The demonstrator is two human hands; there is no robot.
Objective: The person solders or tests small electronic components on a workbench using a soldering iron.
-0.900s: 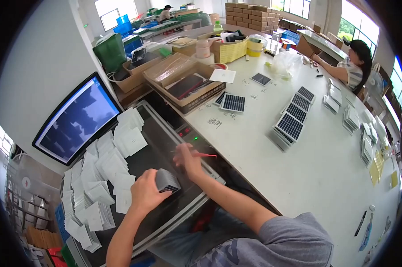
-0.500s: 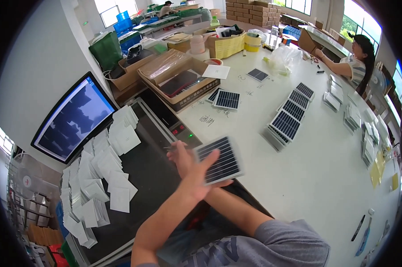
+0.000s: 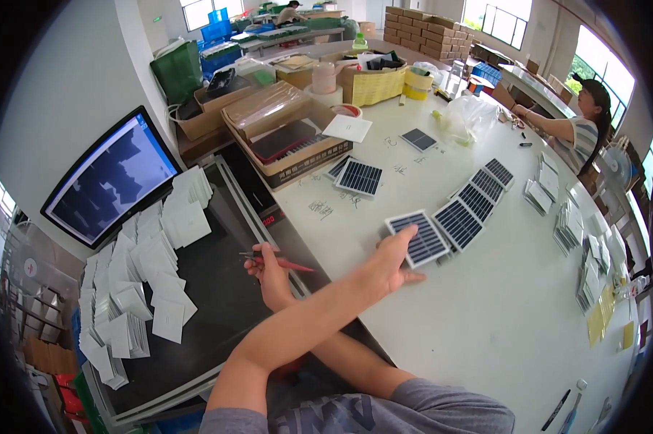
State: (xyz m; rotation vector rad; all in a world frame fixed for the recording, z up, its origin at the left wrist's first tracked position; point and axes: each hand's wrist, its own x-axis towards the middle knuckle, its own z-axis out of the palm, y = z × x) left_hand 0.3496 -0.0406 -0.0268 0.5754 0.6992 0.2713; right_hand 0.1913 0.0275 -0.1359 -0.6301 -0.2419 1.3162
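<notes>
My arms are crossed. My left hand reaches to the right and grips a small solar panel by its near edge, thumb on top. This panel, dark with a pale frame, is tilted beside a row of overlapping solar panels on the white table; I cannot tell whether they touch. My right hand, on the left beneath the other arm, is closed around a slim red-handled tool with a dark metal end. It is over the edge of the dark glass-topped bench; the tool's exact kind is unclear.
Rows of white-backed panels lie on the dark bench before a monitor. An open carton stands beyond. More solar panels and white stacks lie on the table. Another person sits far right.
My left hand has carried the solar panel right, up to the row of panels. My right hand has shifted slightly left and nearer, and its red-handled tool now shows clearly. The view has shifted slightly.
</notes>
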